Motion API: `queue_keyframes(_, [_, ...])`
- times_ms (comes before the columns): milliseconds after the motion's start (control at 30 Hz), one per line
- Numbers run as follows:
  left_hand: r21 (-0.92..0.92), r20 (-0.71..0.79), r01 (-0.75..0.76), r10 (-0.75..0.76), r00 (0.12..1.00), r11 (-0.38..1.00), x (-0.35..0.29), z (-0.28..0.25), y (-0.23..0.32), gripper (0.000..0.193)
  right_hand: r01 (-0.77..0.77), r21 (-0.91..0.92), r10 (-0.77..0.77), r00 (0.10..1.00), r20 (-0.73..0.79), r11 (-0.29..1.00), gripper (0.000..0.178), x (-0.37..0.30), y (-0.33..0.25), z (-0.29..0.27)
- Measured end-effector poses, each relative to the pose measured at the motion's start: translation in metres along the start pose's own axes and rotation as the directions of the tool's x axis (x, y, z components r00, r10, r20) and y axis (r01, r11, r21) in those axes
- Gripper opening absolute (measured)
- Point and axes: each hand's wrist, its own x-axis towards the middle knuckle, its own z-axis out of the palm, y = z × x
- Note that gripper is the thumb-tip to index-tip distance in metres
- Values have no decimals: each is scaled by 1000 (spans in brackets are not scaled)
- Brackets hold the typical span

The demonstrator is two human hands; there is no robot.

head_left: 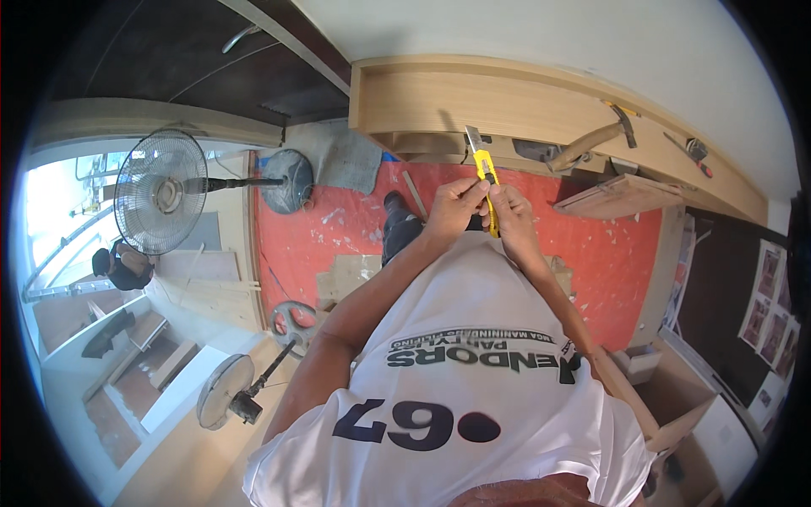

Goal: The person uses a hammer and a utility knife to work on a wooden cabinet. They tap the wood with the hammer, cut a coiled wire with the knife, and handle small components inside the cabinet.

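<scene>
A yellow snap-off utility knife [483,162] points away from me with its blade out, in front of my chest. My right hand [515,221] is closed round the knife's handle. From the other side my left hand [452,211] pinches in, its thumb and fingertips against the handle near the dark slider. Beyond the blade tip is a pale wooden shelf [422,101] fixed along the wall. A claw hammer [591,144] lies on the shelf to the right, and a screwdriver [683,150] lies farther right beside a small dark object.
Red sheeting [355,220] with white specks covers the floor. A stand fan [165,190] is at the left, with a second fan [226,389] nearer me. Another person [127,266] is at the far left. A wooden panel [621,197] and an open box [667,393] are at the right.
</scene>
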Motion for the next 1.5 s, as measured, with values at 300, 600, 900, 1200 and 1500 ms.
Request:
queue_keyframes(300, [-32,30,0,1,1000,999,5,-2,-5,26,-13,52,14,1000,-3,999,38,3,2,-1])
queue_keyframes(600, [67,106,-39,31,994,997,7,2,13,29,-6,43,11,994,-107,999,44,5,-4,3])
queue_keyframes(900, [-111,218,-19,43,975,994,11,8,12,38,-27,92,37,993,-113,995,45,8,-6,2])
queue_keyframes(1200, [-244,72,72,-56,996,967,14,7,21,35,-53,140,42,996,82,989,50,1,-10,-6])
queue_keyframes(1500, [-280,-307,-169,79,948,945,32,15,32,41,-189,105,181,981,75,976,27,-3,-15,2])
